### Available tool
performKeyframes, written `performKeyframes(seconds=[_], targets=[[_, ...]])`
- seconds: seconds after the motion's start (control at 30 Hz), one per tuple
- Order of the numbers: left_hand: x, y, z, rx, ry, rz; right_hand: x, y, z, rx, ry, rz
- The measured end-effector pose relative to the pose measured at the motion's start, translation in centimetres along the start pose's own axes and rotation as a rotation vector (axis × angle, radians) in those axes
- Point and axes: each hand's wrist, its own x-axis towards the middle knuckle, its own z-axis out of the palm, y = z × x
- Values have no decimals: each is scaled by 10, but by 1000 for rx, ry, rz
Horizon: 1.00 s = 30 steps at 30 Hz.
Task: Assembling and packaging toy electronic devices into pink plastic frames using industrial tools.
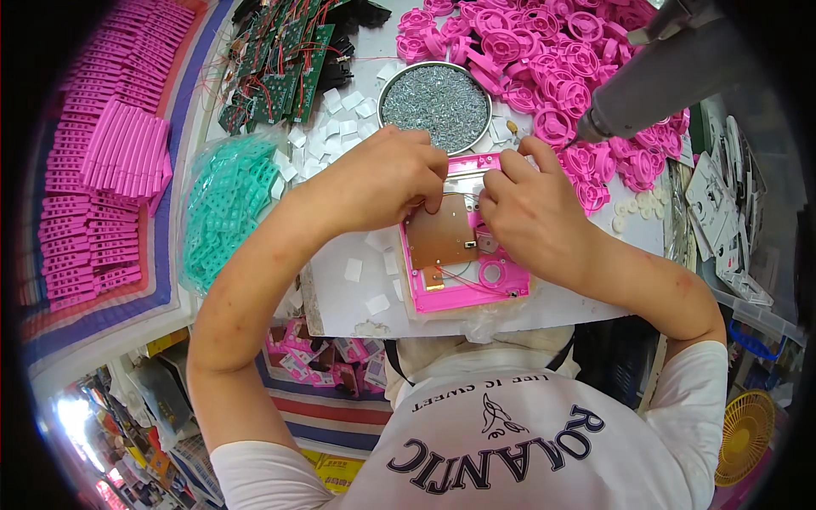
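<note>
A pink plastic casing lies open in front of me, with a brown circuit board and thin wires inside. My left hand is over its upper left part, fingers curled and thumb down by the board's top edge. Over the upper right part my right hand has its fingers bent and pressed together. What either set of fingertips grips is hidden beneath the hands. Just beyond them stands a round bowl full of small metal screws.
A grey power screwdriver slants in from the upper right over heaped pink round parts. Green circuit boards, white square pads and a bag of teal parts lie left. Pink strips are stacked far left; white panels stand right.
</note>
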Motion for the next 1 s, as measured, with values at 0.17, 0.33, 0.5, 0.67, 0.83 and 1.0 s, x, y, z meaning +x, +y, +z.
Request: performKeyframes(seconds=[0.17,0.33,0.5,0.67,0.83,1.0], targets=[[8,15,-4,306,-134,24,7,1,-15,61,-63,26],[15,21,-12,-9,-229,-422,6,20,-1,97,-112,96],[9,4,-8,-436,-69,-506,7,20,-2,216,-99,210],[23,-6,-16,-721,-267,-710,13,18,6,274,-53,205],[37,-22,-13,-827,-372,-726,18,16,22,222,-39,220],[44,-14,-29,-606,-574,-586,19,13,30,91,17,179]])
